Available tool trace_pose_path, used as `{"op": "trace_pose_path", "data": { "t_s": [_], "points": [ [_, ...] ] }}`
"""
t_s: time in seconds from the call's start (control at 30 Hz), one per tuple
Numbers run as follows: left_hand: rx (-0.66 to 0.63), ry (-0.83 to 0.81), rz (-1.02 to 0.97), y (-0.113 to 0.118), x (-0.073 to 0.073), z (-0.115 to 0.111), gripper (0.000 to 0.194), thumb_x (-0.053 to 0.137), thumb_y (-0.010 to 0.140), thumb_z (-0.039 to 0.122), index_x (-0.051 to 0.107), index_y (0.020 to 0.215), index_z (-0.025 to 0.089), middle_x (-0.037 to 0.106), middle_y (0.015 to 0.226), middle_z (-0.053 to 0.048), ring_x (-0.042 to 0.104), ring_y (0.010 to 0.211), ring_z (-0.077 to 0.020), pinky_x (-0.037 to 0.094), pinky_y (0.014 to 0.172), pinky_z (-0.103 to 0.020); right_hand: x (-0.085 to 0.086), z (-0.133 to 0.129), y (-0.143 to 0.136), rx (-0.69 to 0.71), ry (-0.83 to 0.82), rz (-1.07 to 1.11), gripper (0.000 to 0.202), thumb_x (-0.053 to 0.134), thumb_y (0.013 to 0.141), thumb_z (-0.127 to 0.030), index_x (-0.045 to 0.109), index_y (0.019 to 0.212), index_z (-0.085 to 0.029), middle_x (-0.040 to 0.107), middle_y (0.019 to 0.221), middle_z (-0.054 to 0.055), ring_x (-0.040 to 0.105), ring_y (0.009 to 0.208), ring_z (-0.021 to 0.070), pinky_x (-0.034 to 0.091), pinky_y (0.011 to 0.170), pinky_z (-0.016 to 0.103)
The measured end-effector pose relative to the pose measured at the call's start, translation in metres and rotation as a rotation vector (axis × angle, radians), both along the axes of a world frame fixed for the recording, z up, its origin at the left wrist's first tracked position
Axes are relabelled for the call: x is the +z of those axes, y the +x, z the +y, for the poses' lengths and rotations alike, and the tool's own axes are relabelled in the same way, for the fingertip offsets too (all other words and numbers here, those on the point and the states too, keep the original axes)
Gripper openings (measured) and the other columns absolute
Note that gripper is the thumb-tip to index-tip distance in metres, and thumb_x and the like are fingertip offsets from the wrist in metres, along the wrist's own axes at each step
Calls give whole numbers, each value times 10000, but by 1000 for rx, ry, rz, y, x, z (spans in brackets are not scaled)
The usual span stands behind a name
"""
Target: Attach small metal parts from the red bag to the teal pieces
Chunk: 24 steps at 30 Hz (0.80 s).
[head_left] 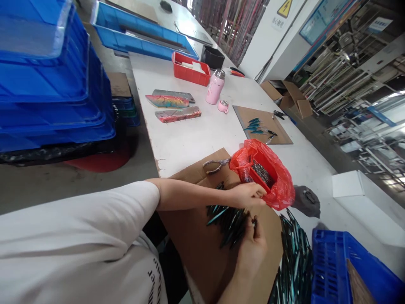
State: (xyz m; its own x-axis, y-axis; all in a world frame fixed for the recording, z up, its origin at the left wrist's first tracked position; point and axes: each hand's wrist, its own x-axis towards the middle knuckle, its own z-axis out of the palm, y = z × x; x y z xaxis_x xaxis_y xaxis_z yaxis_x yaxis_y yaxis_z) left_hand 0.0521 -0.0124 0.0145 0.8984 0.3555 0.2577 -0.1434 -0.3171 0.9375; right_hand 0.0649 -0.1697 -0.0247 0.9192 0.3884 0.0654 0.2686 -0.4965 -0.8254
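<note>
Right grip [253, 250] pinches a small dark piece [254, 220] beside the dark slivers [232, 226] — left grip [248, 196], cannot tell.

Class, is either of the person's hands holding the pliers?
No, the pliers lie on the cardboard beside the red bag, apart from left hand and right hand.

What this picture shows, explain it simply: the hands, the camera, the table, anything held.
No machine here: these are a person's bare hands, seen from a camera worn on that person's head, looking forward and down. The left hand is by an open red bag with small metal pieces inside. The right hand is beside slim dark-and-teal pieces on cardboard. Whatever either hand holds is too small or blurred to make out. On the white table stand a pink bottle and a red bin.
</note>
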Motion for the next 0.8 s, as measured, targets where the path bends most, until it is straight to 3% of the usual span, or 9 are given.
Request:
{"op": "trace_pose_path", "data": {
  "t_s": [0.17, 0.23, 0.3, 0.4, 0.5, 0.6, 0.8],
  "points": [
    [115, -23, -110, 8, -11, 12, 252, 508, 764, 187, 519, 1003, 109, 535, 985, -84, 572, 826, -112, 453, 761, -229, 1, 15, -7, 55, 192, 181, 608, 510, 718, -437, 369, 1241, -162, 514, 1200, 109, 504, 1055, 185, 384, 894, 321],
    [120, 10, -132, 9, -14, 13, 219, 493, 764, 158, 533, 974, 112, 539, 965, -76, 568, 790, -99, 452, 751, -223, 6, 13, -5, 84, 215, 188, 580, 478, 737, -432, 370, 1240, -167, 502, 1216, 106, 495, 1070, 179, 382, 902, 323],
    [131, 63, -138, 8, -15, 12, 196, 490, 759, 146, 550, 942, 112, 551, 925, -63, 558, 768, -94, 443, 755, -222, 14, -1, 4, 13, 126, 101, 494, 434, 760, -434, 439, 1193, -197, 544, 1169, 72, 520, 1033, 167, 397, 879, 298],
    [131, 131, -135, 6, -15, 11, 167, 476, 764, 142, 573, 897, 115, 571, 868, -51, 544, 775, -100, 429, 745, -210, 20, -40, 29, -299, -96, -131, 452, 423, 748, -439, 527, 1119, -203, 589, 1091, 71, 537, 990, 181, 388, 864, 288],
    [95, 166, -125, 5, -14, 9, 163, 466, 777, 152, 586, 882, 123, 589, 869, -48, 540, 806, -104, 415, 759, -205, 12, -78, 56, -537, -198, -210, 507, 421, 716, -412, 524, 1136, -146, 583, 1057, 161, 506, 1017, 275, 341, 885, 413],
    [61, 171, -132, 4, -15, 9, 162, 462, 783, 158, 591, 875, 124, 595, 896, -51, 542, 818, -101, 408, 777, -204, -2, -93, 71, -586, -291, -220, 478, 463, 649, -426, 581, 1065, -222, 603, 986, 142, 498, 994, 337, 332, 826, 508],
    [69, 246, -107, 4, -14, 15, 170, 449, 794, 159, 601, 869, 143, 612, 873, -23, 544, 816, -93, 396, 786, -192, -18, -90, 83, -570, -345, -253, 318, 491, 577, -518, 622, 842, -401, 589, 996, 55, 494, 963, 375, 304, 711, 599]
  ]
}}
